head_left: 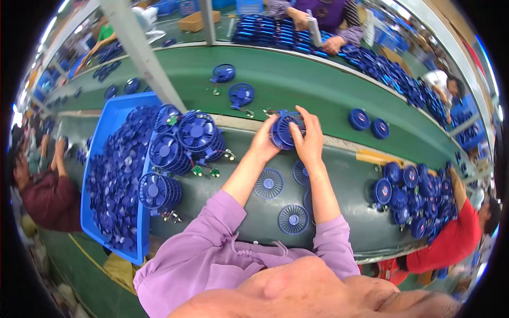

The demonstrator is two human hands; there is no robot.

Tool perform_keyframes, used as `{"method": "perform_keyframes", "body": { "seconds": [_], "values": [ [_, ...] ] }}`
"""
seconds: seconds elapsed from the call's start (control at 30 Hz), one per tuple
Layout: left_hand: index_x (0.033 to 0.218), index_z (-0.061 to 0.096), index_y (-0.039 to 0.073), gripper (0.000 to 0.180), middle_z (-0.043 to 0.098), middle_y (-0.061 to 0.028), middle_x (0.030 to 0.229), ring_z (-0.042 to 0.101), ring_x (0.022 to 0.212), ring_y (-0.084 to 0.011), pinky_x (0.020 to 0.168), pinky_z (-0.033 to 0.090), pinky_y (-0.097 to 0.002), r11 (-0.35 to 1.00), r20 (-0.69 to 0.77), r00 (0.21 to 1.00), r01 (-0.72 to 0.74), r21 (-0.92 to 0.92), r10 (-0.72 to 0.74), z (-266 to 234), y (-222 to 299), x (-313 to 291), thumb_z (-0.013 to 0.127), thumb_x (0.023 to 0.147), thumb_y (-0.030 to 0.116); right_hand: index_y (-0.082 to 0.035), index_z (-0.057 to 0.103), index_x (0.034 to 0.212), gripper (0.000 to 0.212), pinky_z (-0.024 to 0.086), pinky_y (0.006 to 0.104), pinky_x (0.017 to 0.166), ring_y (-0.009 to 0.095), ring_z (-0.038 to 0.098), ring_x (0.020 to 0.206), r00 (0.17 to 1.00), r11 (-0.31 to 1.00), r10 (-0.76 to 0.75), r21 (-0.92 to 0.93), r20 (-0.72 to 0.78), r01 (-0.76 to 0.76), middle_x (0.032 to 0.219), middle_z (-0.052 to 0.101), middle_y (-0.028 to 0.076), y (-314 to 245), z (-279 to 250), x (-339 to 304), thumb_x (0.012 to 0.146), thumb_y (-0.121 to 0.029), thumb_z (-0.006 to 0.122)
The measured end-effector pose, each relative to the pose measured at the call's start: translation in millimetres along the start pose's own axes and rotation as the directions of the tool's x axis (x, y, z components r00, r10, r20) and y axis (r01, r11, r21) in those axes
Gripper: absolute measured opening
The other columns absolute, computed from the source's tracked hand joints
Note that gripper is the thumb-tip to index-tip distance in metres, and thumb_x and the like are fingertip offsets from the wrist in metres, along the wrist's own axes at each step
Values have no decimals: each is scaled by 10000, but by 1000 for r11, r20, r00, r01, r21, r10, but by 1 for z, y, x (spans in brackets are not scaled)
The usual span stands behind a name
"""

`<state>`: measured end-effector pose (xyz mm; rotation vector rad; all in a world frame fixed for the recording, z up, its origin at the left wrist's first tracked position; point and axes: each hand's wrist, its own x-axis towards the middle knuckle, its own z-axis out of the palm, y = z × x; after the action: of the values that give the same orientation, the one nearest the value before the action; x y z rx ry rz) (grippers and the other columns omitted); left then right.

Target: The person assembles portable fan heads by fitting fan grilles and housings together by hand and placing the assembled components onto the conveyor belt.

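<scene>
Between my hands, above the far edge of the dark work surface, is a blue fan housing with its ribbed round grille showing. My left hand wraps its left side, and my right hand presses on the right side with the thumb across the grille. A small metal-looking part sticks out at its upper left. Below my hands lie loose round blue grilles, one grille by my left forearm and another grille nearer me. More are partly hidden behind my right forearm.
At left stands a blue bin heaped with fan blades. Beside it are stacked fan housings with dangling circuit boards. A green conveyor runs beyond, carrying loose fan parts. At right, a co-worker's red sleeve reaches toward piled fans.
</scene>
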<state>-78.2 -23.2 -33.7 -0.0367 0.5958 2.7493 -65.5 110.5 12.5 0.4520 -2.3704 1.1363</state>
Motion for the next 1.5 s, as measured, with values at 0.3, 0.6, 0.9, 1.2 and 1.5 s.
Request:
{"method": "perform_keyframes", "body": {
  "seconds": [0.3, 0.6, 0.9, 1.2, 1.5],
  "values": [
    [1123, 590, 114, 333, 662, -71, 1041, 655, 911, -213, 836, 540, -385, 991, -11, 998, -66, -120, 65, -3, -4, -3, 488, 977, 395, -35, 317, 1432, 1020, 292, 492, 1088, 427, 337, 1315, 939, 969, -228, -32, 259, 244, 1465, 313, 234, -6, 6, -4, 667, -583, 710],
    [1237, 437, 30, 295, 532, -167, 1159, 533, 1082, -286, 947, 400, -351, 371, 130, 656, -566, 737, 743, 27, -20, -29, 450, 974, 162, -42, 248, 1459, 774, 338, 375, 1037, 276, 443, 1247, 956, 829, -70, 550, 283, -102, 1366, 426, 168, -7, 33, -17, 945, -609, 363],
    [1265, 431, 28, 357, 489, -188, 1246, 442, 1185, -353, 1022, 333, -415, 128, 317, 612, -571, 811, 725, 23, -19, -21, 439, 972, 232, -15, 359, 1411, 541, 336, 350, 1044, 244, 459, 1230, 949, 840, 76, 493, 307, -227, 1348, 468, 136, 15, 22, -6, 1002, -366, 407],
    [1150, 588, 96, 453, 576, -173, 1150, 500, 1143, -366, 983, 362, -506, -361, 362, 632, -138, 922, 685, 25, 33, 84, 511, 722, -29, -64, 446, 1348, 730, 311, 496, 1079, 447, 359, 1298, 1000, 867, 30, -497, -6, -29, 1421, 341, 284, 60, -55, 3, 726, -239, 787],
    [1087, 655, 321, 315, 562, -48, 1212, 458, 1231, -287, 1033, 213, -710, -603, 55, 849, 326, 728, 525, -16, 64, 111, 537, 870, 125, -124, 585, 1190, 729, 458, 467, 941, 367, 479, 1159, 779, 903, 229, -426, 584, 54, 1178, 523, 172, 25, -29, -31, 533, -235, 880]
  ]
}}
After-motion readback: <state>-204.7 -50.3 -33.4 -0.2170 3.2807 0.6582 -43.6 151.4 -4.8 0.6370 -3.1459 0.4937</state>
